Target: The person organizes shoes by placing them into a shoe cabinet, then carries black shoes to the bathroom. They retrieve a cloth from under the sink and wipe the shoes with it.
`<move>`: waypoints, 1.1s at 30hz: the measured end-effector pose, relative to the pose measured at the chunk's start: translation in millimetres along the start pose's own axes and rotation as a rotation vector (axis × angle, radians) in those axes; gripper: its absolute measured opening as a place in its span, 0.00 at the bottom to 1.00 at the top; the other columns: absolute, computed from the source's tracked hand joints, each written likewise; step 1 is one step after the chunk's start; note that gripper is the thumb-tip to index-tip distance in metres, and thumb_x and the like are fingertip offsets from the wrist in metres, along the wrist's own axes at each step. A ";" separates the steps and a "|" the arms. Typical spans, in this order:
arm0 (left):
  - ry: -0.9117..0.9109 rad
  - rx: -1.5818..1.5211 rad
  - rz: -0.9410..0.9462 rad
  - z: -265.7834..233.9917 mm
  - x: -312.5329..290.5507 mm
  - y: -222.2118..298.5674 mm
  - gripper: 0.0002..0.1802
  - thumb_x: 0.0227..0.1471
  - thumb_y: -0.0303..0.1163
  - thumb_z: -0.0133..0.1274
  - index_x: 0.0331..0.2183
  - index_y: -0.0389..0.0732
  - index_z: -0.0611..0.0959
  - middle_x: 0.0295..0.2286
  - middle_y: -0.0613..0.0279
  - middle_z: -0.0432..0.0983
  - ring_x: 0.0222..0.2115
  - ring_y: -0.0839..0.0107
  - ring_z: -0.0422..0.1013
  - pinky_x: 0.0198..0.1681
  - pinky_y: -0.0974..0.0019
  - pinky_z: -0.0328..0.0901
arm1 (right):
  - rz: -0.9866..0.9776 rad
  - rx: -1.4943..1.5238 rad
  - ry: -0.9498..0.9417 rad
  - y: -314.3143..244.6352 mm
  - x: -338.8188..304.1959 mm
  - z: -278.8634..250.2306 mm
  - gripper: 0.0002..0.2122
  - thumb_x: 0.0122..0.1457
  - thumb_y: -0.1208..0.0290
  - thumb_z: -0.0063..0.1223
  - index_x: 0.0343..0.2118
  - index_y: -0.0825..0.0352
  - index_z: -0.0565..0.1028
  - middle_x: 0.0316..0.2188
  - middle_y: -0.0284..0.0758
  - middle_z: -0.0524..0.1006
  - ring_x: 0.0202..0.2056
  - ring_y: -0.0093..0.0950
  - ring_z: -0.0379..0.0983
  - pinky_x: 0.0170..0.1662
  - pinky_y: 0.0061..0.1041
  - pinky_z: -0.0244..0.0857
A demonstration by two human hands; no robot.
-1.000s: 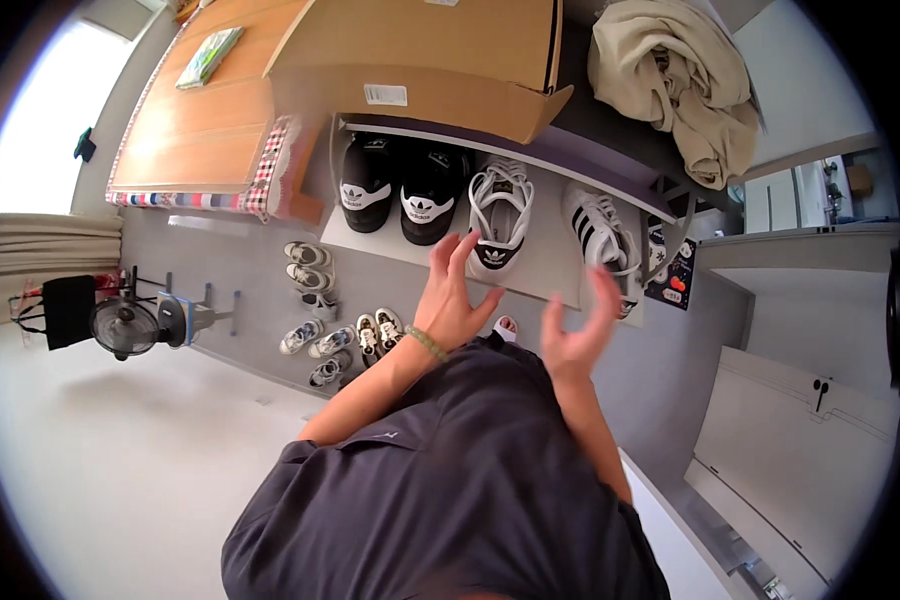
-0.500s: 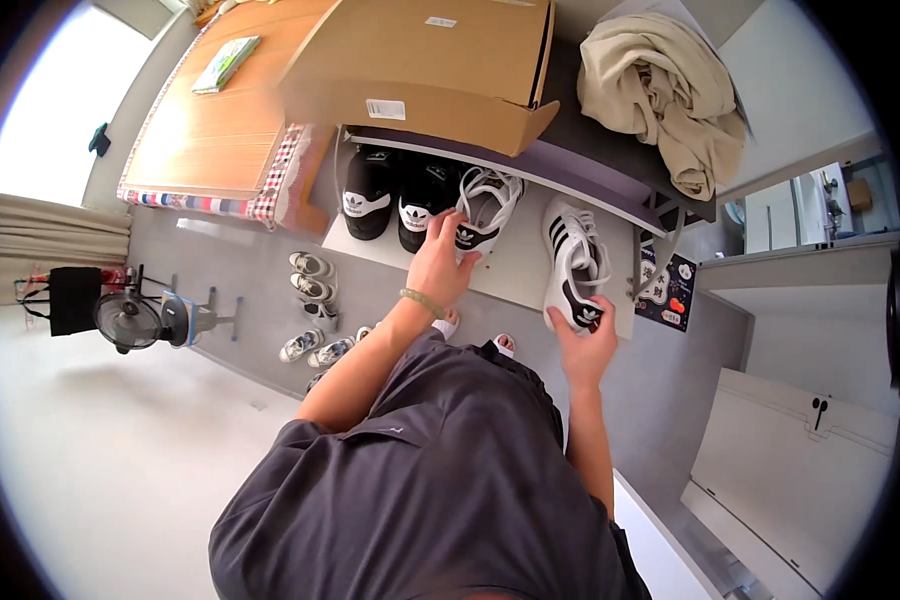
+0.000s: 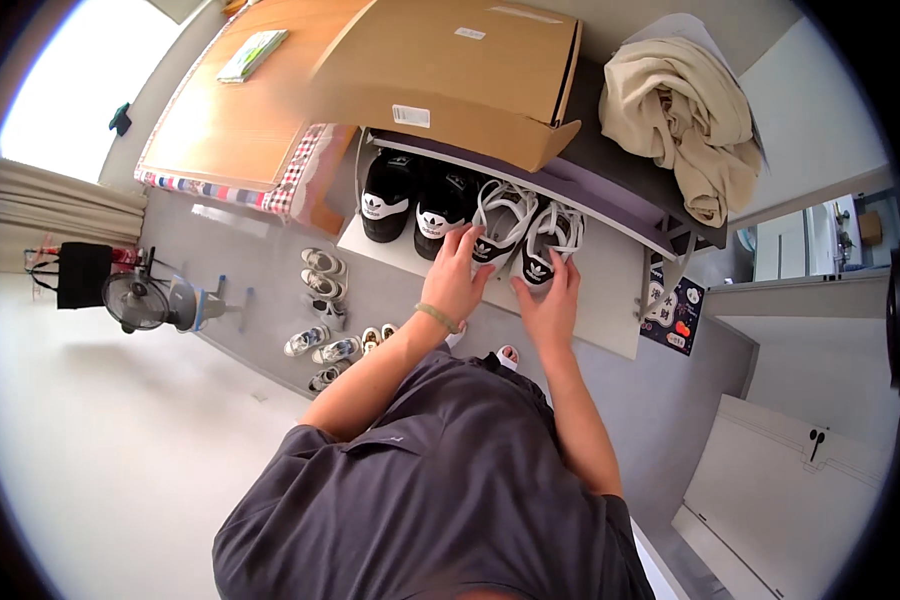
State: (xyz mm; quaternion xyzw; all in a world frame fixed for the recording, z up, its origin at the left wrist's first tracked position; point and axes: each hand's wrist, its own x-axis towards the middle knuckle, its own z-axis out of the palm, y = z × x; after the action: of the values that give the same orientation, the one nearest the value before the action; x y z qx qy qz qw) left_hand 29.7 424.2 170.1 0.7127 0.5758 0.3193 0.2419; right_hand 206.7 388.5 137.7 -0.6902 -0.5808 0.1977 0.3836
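Note:
Two white sneakers with black heel tabs stand side by side on a white shoe shelf (image 3: 610,300), toes pointing away from me. My left hand (image 3: 454,280) has thumb and fingers closed about the heel of the left white sneaker (image 3: 503,220). Around the heel of the right white sneaker (image 3: 553,238) my right hand (image 3: 550,308) is closed, thumb on one side and fingers on the other. Directly left of them on the shelf is a pair of black sneakers with white heels, one black sneaker (image 3: 385,195) farther left and the other black sneaker (image 3: 440,212) near my left fingers.
A cardboard box (image 3: 450,70) and a bundled beige cloth (image 3: 675,110) lie on the cabinet top above the shelf. Several shoes (image 3: 325,285) stand on the floor at left, near a fan (image 3: 138,298). An orange-topped table (image 3: 260,130) is at the far left.
My right hand has brought the right white sneaker leftward, up beside the left one. My left hand stays at its sneaker's heel. The whole view has shifted slightly.

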 end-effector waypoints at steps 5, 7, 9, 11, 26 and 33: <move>0.028 -0.047 0.008 -1.7 -4.7 3.4 0.35 0.52 0.31 0.60 0.60 0.44 0.67 0.56 0.50 0.66 0.54 0.47 0.67 0.55 0.55 0.65 | -0.045 0.010 0.031 2.1 -2.8 3.2 0.32 0.53 0.61 0.67 0.59 0.64 0.66 0.60 0.55 0.60 0.60 0.54 0.61 0.60 0.42 0.61; 0.041 -0.077 0.002 -1.2 -8.7 1.6 0.35 0.52 0.29 0.59 0.60 0.44 0.67 0.57 0.49 0.65 0.55 0.47 0.66 0.55 0.55 0.65 | -0.035 0.026 -0.003 4.7 -3.9 -1.5 0.30 0.53 0.62 0.67 0.56 0.67 0.66 0.59 0.55 0.62 0.59 0.54 0.62 0.59 0.43 0.61; 0.062 -0.103 -0.017 -1.1 -14.5 -1.3 0.35 0.52 0.26 0.58 0.61 0.43 0.67 0.57 0.48 0.65 0.56 0.46 0.65 0.56 0.55 0.65 | -0.041 0.033 -0.051 5.4 -2.6 -7.2 0.29 0.53 0.62 0.67 0.55 0.68 0.66 0.58 0.55 0.63 0.59 0.54 0.62 0.59 0.43 0.61; 0.041 -0.112 0.007 -2.6 -17.4 -8.5 0.36 0.55 0.29 0.57 0.63 0.46 0.64 0.58 0.50 0.64 0.57 0.48 0.65 0.57 0.56 0.64 | -0.066 0.029 -0.133 9.0 1.8 -13.0 0.28 0.53 0.64 0.67 0.53 0.70 0.66 0.57 0.55 0.64 0.59 0.53 0.62 0.60 0.43 0.60; 0.001 0.154 -0.609 35.4 -234.3 -112.4 0.25 0.49 0.26 0.53 0.51 0.40 0.75 0.46 0.46 0.75 0.47 0.49 0.73 0.52 0.53 0.68 | -0.405 0.173 -0.267 15.2 -84.6 -52.5 0.24 0.56 0.73 0.62 0.54 0.73 0.69 0.50 0.47 0.73 0.50 0.41 0.71 0.55 0.37 0.63; -0.317 -0.097 -1.649 67.5 -492.4 -156.9 0.24 0.51 0.27 0.48 0.51 0.39 0.78 0.48 0.41 0.77 0.52 0.49 0.72 0.55 0.54 0.67 | -0.175 -0.169 -1.398 35.5 -88.7 -21.3 0.22 0.58 0.66 0.58 0.54 0.68 0.70 0.47 0.47 0.77 0.48 0.45 0.74 0.51 0.39 0.68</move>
State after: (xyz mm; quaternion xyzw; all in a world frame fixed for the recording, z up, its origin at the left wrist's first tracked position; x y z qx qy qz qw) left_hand -90.8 -19.9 -74.5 0.0887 0.8570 -0.0391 0.5061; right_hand 223.2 296.5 108.8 -0.3798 -0.7578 0.5169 -0.1196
